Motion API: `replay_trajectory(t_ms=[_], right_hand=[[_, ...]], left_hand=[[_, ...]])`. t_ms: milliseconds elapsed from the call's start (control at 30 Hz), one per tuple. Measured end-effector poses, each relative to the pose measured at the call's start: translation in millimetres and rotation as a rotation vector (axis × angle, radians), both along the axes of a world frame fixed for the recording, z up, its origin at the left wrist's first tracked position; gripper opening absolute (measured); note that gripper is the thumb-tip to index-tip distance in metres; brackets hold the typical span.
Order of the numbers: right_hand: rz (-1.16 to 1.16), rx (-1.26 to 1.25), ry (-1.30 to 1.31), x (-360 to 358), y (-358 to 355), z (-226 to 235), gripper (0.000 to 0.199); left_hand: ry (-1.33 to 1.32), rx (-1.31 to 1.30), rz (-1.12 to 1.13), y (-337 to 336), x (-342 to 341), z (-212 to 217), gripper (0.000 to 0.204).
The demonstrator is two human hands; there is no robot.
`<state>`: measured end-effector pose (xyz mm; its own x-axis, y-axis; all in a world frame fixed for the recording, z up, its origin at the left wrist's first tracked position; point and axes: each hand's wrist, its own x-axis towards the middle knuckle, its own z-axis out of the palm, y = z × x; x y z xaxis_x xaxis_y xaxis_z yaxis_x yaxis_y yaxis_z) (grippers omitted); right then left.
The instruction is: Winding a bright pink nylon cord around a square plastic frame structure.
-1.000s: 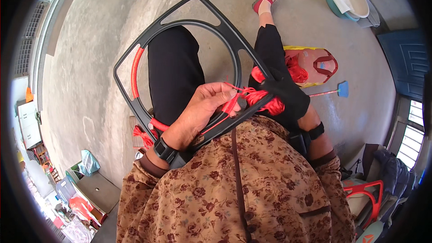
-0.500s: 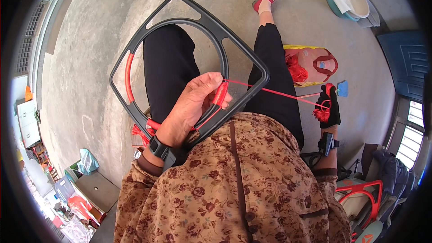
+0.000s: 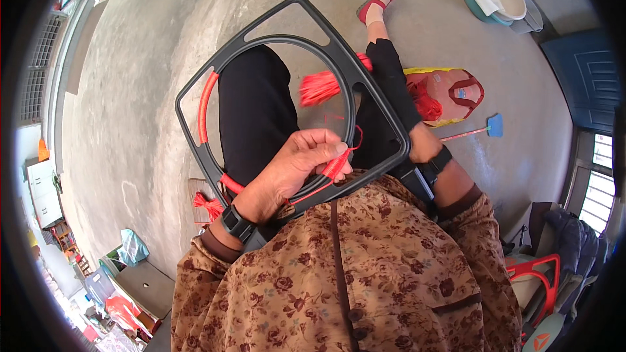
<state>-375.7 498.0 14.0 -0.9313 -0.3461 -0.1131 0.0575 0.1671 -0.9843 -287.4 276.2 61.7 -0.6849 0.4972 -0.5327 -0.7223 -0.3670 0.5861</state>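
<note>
On lap, black frame (image 3: 385,117) tilted, corner pointing away

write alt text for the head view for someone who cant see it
Seated person seen from above holds a dark plastic frame on their lap, the left hand pinching red cord against its inner ring, the right hand gripping the frame's right edge. A red cord bundle shows through the ring, above a concrete floor.

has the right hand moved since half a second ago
Yes. The right hand has come back in from out by the blue brush to the black frame, at its right edge.
</note>
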Motion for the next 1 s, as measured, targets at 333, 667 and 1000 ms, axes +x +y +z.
replay_trajectory(t_ms=[333, 667, 1000], right_hand=[[0.273, -0.547, -0.516, 11, -6, -10, 0.030], [0.374, 0.165, -0.126, 32, 40, 48, 0.038], [-0.473, -0.617, -0.754, 114, 156, -24, 0.035]], left_hand=[[0.017, 0.008, 0.012, 1, 1, -9, 0.017], [0.080, -0.041, 0.082, -7, -1, -12, 0.019], [0.006, 0.034, 0.174, -16, -3, -12, 0.020]])
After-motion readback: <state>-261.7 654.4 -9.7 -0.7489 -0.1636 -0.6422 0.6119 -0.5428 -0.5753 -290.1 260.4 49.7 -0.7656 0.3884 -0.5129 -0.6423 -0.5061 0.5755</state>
